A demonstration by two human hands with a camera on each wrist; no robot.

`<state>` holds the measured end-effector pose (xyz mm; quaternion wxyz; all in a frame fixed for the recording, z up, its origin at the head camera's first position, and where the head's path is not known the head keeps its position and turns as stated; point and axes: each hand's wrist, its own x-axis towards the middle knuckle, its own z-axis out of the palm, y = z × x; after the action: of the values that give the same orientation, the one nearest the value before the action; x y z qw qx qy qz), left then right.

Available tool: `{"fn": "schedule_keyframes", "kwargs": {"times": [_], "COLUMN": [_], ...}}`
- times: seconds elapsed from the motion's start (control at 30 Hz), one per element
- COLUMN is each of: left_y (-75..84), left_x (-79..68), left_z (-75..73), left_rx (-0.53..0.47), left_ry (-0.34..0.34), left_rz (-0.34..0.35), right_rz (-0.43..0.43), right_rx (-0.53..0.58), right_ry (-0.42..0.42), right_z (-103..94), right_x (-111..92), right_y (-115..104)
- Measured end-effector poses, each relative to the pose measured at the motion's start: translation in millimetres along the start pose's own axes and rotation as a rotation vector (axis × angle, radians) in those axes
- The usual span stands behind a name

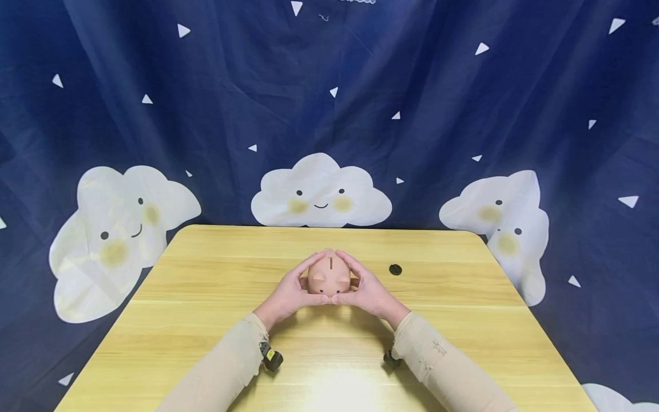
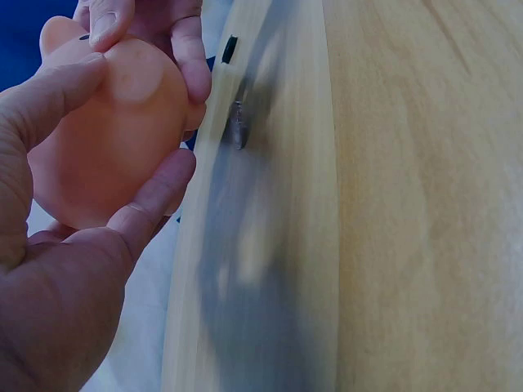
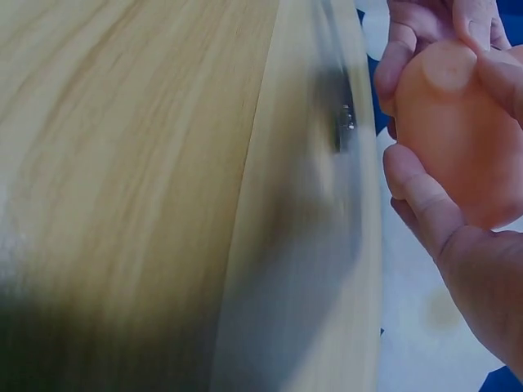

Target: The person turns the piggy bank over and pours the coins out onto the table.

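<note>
A pink piggy bank [image 1: 329, 274], its coin slot facing up and its snout toward the person, is held between both hands over the table. My left hand [image 1: 294, 289] grips its left side, with the thumb at the snout and the fingers along the flank and underside. My right hand [image 1: 368, 289] grips the other side the same way, and the two thumb tips meet at the snout. Both wrist views show the bank's round snout [image 2: 137, 75] and body [image 3: 470, 155] from the front. A black round plug [image 1: 395, 269] lies on the table to the right of the right hand.
The light wooden table [image 1: 216, 269] has rounded far corners. A small shiny metallic thing [image 2: 238, 126] lies on it beneath the bank, hidden in the head view. Behind the table hangs a dark blue curtain [image 1: 221, 86] with clouds and white triangles.
</note>
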<state>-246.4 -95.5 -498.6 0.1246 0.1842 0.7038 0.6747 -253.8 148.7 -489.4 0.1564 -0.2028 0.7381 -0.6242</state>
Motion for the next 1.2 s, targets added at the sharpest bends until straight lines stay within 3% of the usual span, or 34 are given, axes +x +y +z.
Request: {"fn": "schedule_keyframes", "kwargs": {"times": [0.37, 0.73, 0.97, 1.1, 1.2], "left_y": [-3.2, -2.2, -3.4, 3.5, 15.1], "left_x": [5.1, 9.1, 14.3, 15.6, 15.1], "left_z": [-1.6, -3.4, -8.2, -10.9, -11.6], "left_rx": [0.013, -0.056, -0.104, -0.14, -0.119], "left_ry": [-0.023, -0.033, -0.055, -0.07, -0.061], "left_rz": [0.001, -0.086, -0.14, -0.201, -0.172], "right_rz": [0.007, 0.087, 0.12, 0.154, 0.116], "right_rx": [-0.042, 0.041, 0.018, 0.048, 0.024], "right_ry": [-0.001, -0.03, -0.045, -0.074, -0.052], "right_z": [-0.5, -2.8, -7.1, -8.9, -8.3], "right_x": [2, 7, 11, 14, 13], "right_y": [2, 2, -2, -9, -16]}}
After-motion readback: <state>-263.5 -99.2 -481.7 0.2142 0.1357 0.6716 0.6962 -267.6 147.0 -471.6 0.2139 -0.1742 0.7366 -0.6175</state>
